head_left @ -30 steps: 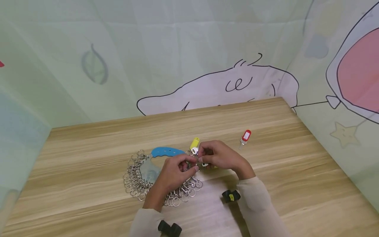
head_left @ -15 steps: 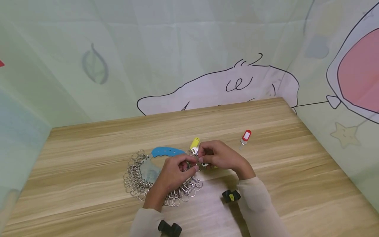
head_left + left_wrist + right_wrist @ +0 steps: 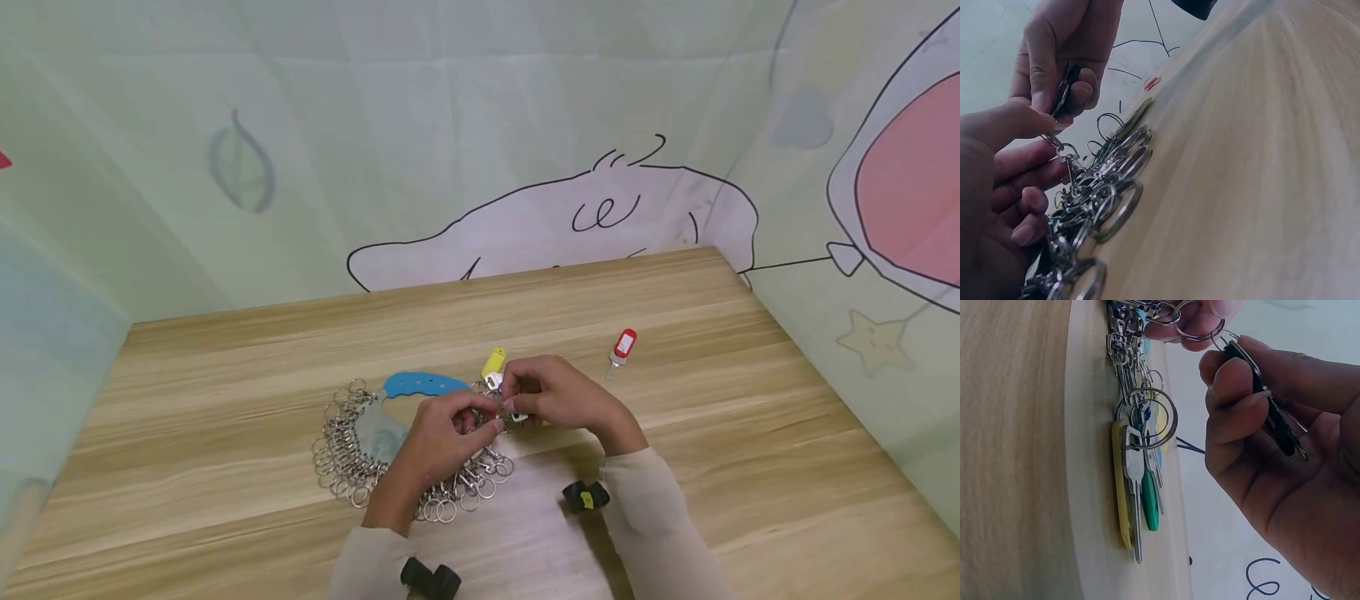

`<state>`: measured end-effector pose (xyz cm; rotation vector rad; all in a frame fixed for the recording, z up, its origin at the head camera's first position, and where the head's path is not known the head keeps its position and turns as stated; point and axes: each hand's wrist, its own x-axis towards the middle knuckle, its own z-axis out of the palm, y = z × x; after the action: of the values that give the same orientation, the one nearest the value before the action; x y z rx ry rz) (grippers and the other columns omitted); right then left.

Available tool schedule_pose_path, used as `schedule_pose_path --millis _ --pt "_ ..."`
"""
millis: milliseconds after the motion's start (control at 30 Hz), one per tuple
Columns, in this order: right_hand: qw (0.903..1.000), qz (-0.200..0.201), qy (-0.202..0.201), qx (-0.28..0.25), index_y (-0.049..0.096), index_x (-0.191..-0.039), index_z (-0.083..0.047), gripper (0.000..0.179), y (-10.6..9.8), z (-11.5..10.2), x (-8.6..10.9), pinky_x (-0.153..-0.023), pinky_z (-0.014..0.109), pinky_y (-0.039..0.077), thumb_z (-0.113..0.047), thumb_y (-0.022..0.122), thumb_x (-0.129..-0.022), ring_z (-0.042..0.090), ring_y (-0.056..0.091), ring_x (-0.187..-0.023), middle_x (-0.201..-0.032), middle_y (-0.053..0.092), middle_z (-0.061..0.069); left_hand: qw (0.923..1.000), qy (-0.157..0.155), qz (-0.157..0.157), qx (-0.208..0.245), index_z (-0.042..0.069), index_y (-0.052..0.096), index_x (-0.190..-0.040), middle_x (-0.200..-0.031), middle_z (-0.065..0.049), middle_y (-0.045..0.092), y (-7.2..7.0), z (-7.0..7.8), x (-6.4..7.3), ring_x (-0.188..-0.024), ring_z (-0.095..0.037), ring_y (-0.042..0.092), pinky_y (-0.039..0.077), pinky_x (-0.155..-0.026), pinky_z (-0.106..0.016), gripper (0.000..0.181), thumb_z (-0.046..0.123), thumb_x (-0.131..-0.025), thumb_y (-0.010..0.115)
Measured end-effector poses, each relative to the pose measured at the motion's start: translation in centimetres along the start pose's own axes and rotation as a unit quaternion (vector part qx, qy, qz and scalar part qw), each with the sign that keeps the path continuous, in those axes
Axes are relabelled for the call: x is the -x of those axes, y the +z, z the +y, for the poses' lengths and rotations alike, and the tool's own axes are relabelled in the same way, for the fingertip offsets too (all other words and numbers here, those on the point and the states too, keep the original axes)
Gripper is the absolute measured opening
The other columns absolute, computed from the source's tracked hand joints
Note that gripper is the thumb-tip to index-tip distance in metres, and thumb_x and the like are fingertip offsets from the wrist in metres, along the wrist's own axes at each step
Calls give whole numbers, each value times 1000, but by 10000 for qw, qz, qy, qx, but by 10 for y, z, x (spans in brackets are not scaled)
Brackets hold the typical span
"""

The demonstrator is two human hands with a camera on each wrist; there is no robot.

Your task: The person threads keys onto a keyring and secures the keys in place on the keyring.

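In the head view my left hand (image 3: 446,437) reaches over a round key holder with a blue grip (image 3: 423,384) and a fan of snap clips and split rings around it. Its thumb and fingers pinch a split ring (image 3: 1180,326), seen in the right wrist view. My right hand (image 3: 562,396) meets it from the right, holding a key with a dark tag (image 3: 1275,422) between thumb and curled fingers. The key's small loop is right at the split ring. Below hang a yellow tag (image 3: 1120,487), a silver key (image 3: 1134,462) and a green tag (image 3: 1150,506).
A key with a red tag (image 3: 624,343) lies on the wooden table (image 3: 712,350), beyond the right hand. Another yellow tag (image 3: 493,362) lies just behind the hands. Black wrist devices (image 3: 585,497) sit by both sleeves. Printed fabric walls (image 3: 300,167) surround the table.
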<state>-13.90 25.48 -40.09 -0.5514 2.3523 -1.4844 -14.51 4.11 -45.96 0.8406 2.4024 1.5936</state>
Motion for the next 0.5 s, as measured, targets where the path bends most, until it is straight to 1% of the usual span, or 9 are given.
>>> schedule_pose_path --millis 200,367,500 --pt "10000 23 82 2 63 -86 -4 12 1 -1 0 -52 28 46 6 62 -92 17 55 -59 -76 64 7 9998 194 2 -6 15 76 -100 -72 4 56 0 0 0 -62 -12 49 42 -55 -26 14 15 -86 78" --pt "9997 65 219 -70 63 -86 -2 9 2 -2 -1 -51 27 46 3 65 -92 16 56 -60 -75 64 7 9996 284 -44 -3 15 77 -101 -73 2 56 0 0 0 -64 -13 50 43 -57 -27 18 13 -84 79" --pt "9994 96 300 -111 63 -87 -2 7 3 -1 -2 -51 28 47 3 66 -92 17 57 -60 -76 65 7 9995 309 -93 -31 15 76 -107 -72 1 56 0 0 0 -64 -12 50 44 -57 -27 25 12 -83 80"
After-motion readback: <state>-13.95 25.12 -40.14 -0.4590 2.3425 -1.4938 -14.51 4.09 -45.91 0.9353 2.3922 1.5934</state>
